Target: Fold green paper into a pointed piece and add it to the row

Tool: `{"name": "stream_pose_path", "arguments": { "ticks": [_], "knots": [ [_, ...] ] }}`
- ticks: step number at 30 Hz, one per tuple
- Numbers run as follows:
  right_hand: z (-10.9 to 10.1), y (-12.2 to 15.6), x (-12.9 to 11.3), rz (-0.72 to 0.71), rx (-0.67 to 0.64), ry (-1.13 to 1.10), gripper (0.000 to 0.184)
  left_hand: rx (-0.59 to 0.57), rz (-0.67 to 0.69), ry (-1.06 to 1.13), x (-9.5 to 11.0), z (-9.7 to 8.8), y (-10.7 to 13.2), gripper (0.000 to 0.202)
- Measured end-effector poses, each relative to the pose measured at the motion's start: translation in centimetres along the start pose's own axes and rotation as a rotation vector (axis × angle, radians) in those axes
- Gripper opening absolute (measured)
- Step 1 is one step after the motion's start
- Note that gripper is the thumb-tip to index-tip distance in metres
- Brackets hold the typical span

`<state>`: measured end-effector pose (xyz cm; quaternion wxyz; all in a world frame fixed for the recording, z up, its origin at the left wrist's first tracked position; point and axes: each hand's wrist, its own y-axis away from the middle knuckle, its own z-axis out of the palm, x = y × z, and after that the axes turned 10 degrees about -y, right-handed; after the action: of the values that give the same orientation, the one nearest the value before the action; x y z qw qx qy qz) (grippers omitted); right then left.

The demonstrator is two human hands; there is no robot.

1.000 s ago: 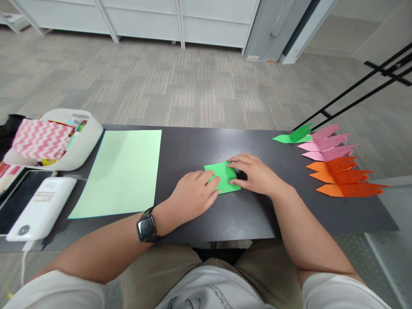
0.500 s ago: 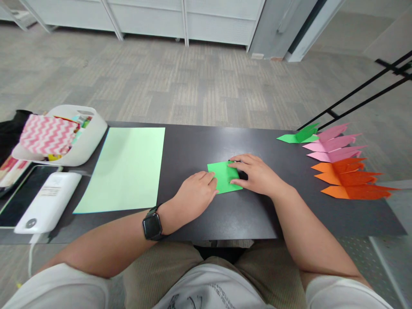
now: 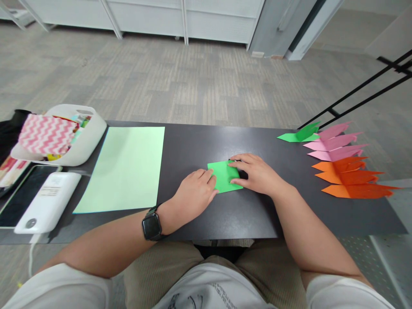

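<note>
A small bright green square of origami paper (image 3: 224,177) lies on the dark table in front of me. At its left edge my left hand (image 3: 197,189) holds the paper down, fingers bent together over the side and thumb near the lower edge. My right hand (image 3: 254,174) holds the right side, forefinger at the upper corner and thumb at the lower one, with a gap between them. What its other fingers do is partly hidden. A black smartwatch (image 3: 152,225) is on my left wrist.
To the right stand a green folded paper bird (image 3: 299,135), pink ones (image 3: 331,143) and orange ones (image 3: 350,178) in a row. At left are a pale green sheet (image 3: 125,167), a white basket (image 3: 92,141), a white power bank (image 3: 48,201) and a phone (image 3: 27,191).
My left fingers have shifted very slightly left on the paper's edge. The paper and my right hand look almost unmoved.
</note>
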<state>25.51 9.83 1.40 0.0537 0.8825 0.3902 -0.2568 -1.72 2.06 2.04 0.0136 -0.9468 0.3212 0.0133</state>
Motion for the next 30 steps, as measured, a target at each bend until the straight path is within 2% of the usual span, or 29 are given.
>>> {"name": "stream_pose_path", "arguments": {
  "ticks": [14, 24, 30],
  "knots": [
    [0.10, -0.08, -0.02, 0.004, -0.006, 0.005, 0.046, -0.024, -0.014, -0.010, -0.04, -0.36, -0.11, 0.037],
    [0.24, -0.06, 0.15, 0.009, -0.002, -0.009, 0.047, 0.001, -0.027, 0.035, -0.53, -0.14, -0.12, 0.041],
    [-0.55, 0.27, 0.30, -0.002, -0.010, -0.060, 0.043, -0.029, -0.025, 0.015, -0.71, -0.48, -0.27, 0.042]
  ]
}}
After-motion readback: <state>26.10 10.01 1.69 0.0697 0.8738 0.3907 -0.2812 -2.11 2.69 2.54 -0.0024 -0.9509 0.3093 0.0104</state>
